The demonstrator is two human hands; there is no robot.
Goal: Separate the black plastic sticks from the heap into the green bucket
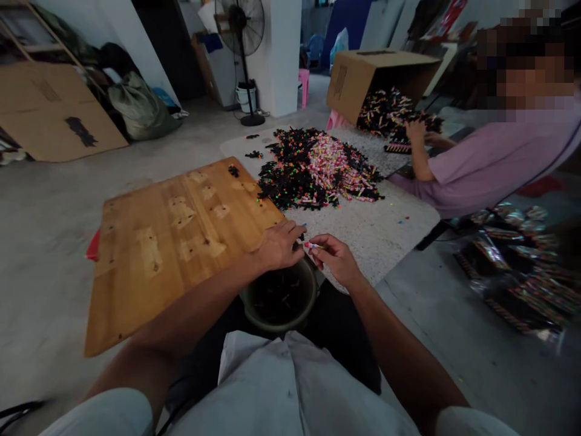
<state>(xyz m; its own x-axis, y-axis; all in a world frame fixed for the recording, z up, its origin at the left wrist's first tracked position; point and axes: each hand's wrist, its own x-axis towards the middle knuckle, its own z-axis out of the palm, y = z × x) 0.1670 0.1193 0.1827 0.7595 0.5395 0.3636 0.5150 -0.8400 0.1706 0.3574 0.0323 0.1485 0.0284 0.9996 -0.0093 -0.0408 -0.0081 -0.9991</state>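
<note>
Above the bucket (313, 290), my left hand (282, 243) is closed around a small black piece (302, 237), mostly hidden by the fingers. Close beside it, my right hand (338, 257) pinches a small pink-and-white stick-shaped piece (311, 245), its end pointing at the left hand. Whether the two pieces touch, I cannot tell. Dark small parts lie inside the bucket, which sits between my legs. Beyond my hands, a heap of black pieces with orange and green tips (285, 175) spreads over the speckled table, with pink-and-white pieces (329, 157) on top.
A wooden board (181, 242) lies to the left, with the speckled tabletop (363, 236) to the right. Across it sits a co-worker (494, 151), hands at a tipped cardboard box (349, 85) spilling black pieces. Plastic-wrapped packs (521, 266) lie on the floor at right.
</note>
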